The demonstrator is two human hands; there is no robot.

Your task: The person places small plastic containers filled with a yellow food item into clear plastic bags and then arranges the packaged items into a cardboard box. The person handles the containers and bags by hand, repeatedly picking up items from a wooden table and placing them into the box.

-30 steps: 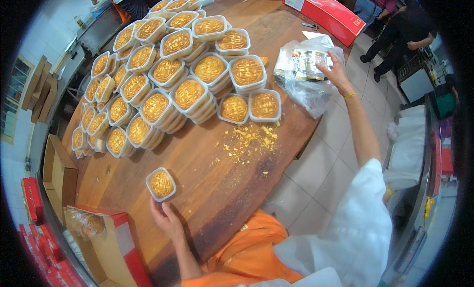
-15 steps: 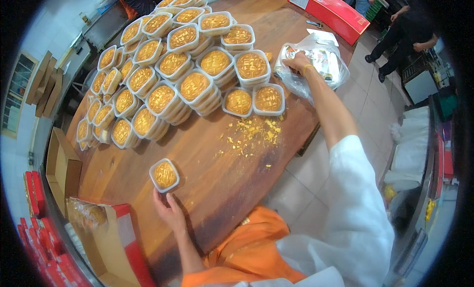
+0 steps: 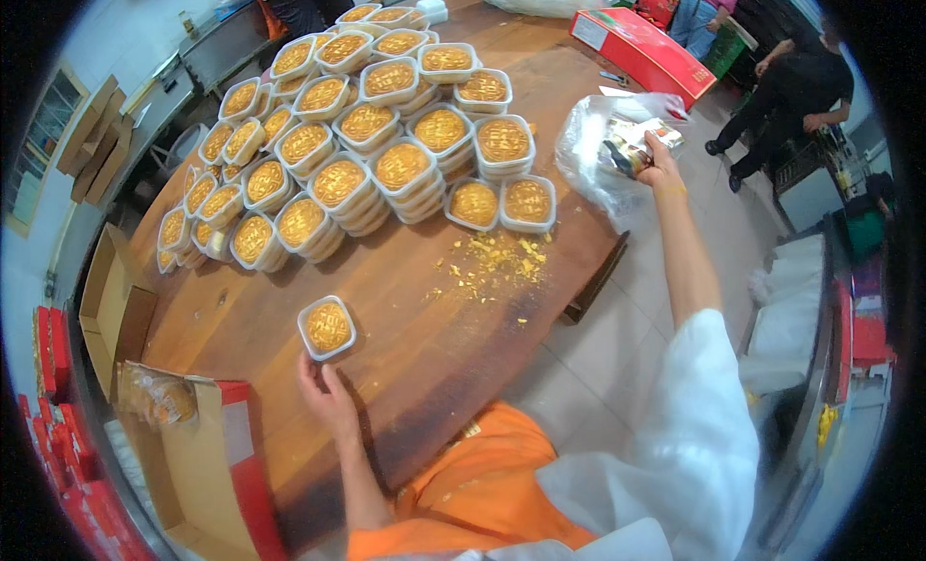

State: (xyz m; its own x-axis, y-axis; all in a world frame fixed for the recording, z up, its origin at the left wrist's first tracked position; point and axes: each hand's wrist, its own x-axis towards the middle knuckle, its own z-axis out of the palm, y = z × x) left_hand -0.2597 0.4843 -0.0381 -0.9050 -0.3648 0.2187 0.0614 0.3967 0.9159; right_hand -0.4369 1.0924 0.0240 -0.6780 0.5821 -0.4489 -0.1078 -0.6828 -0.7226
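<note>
Mooncake (image 3: pixel 328 327), golden, embossed, square white tray (image 3: pixel 318 356)

1 golden cake (image 3: pixel 328 327) lies face-up in a square tray (image 3: pixel 335 353), packets (image 3: pixel 629 154) at a clear bag (image 3: pixel 585 146).

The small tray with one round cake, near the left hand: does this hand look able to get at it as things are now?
Probably yes: the left hand is open at the near edge of the tray, and nothing seems to lie between them.
</note>
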